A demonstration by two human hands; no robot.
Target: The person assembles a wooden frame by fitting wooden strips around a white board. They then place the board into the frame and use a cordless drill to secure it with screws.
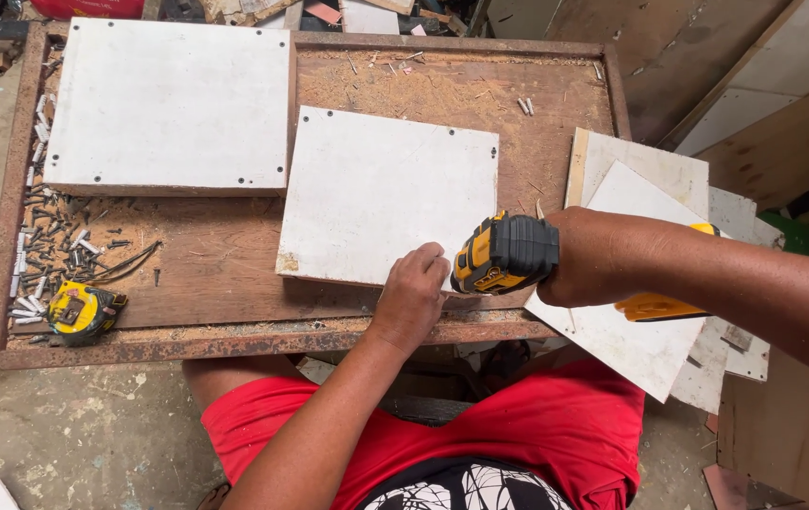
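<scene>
My right hand (pixel 586 260) grips a yellow and black cordless drill (pixel 506 253), its nose pointing left at the near edge of a white square panel (pixel 381 189) lying on the workbench. My left hand (pixel 411 295) rests at that same near edge of the panel, fingers pinched together just in front of the drill's tip, as if on a small screw that I cannot make out. The panel has small dark holes near its corners.
A larger white panel (pixel 170 102) lies at the bench's back left. Several loose screws (pixel 46 250) and a yellow tape measure (pixel 82 310) sit at the left. More white boards (pixel 650 179) are stacked at the right. The bench (pixel 235 345) has a rusty metal rim.
</scene>
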